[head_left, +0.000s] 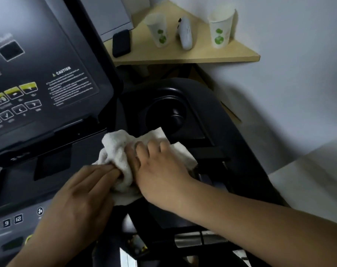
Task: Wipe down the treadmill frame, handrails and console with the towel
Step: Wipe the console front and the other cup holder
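Observation:
A bunched white towel (115,149) lies on the black treadmill console, at the edge between the grey button panel (48,74) and the black cup-holder tray (169,112) on its right. My right hand (160,170) presses flat on the towel's right half, fingers spread. My left hand (83,193) grips the towel's lower left fold with its fingertips tucked into the cloth. A lower key strip (7,222) with numbered buttons shows at the bottom left, partly behind my left wrist.
A wooden corner shelf (238,54) behind the console carries two paper cups (159,29) (220,26), a white remote-like device (186,33) and a black phone (121,43). White walls close in on the right. The treadmill's black side frame (246,160) runs down the right.

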